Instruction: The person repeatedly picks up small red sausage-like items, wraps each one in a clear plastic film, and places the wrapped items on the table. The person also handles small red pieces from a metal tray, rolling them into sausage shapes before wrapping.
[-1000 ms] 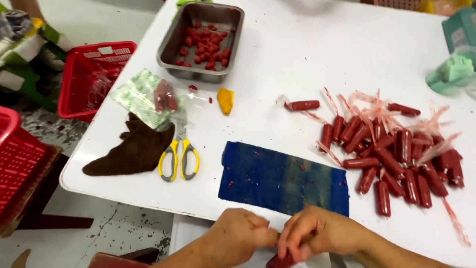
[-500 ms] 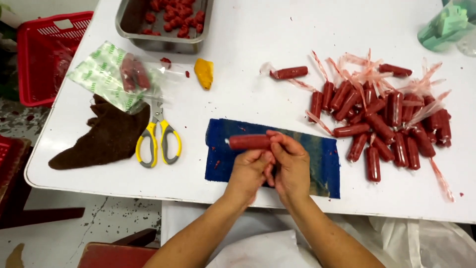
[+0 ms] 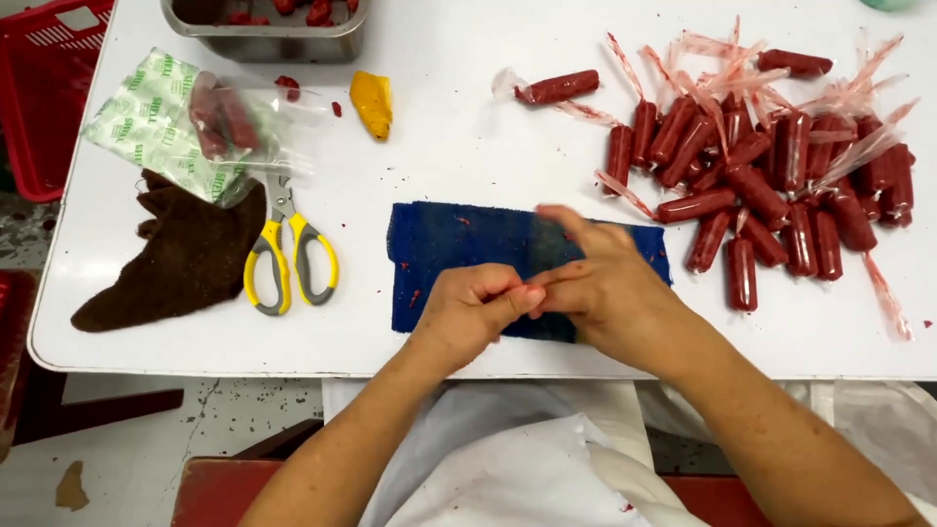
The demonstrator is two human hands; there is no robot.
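White table [image 3: 468,146], spread wide under everything; blue cloth [image 3: 459,259] laid flat near its front edge, taken here as the landmark. Up and to the right of the cloth, a big heap of red sausages [image 3: 771,195] in clear twisted wrappers, reaching almost to the cloth's right end; one wrapped sausage [image 3: 556,88] lying alone above the cloth, apart from the heap. Well left of the cloth, a brown rag [image 3: 185,259] crumpled on the table; above that rag, a clear plastic bag [image 3: 185,122] with green print and red pieces inside. Far above the cloth, at the table's back edge, a metal tray [image 3: 264,39] holding red pieces. Over the cloth's lower right part, the left hand [image 3: 468,312] curled loosely and the right hand [image 3: 605,288] with forefinger stretched out, fingertips of both pinched together; whether anything was held between them, impossible to tell. Just left of the cloth, yellow-handled scissors [image 3: 288,254], blades closed; above the cloth and leftward, a small yellow lump [image 3: 373,102].
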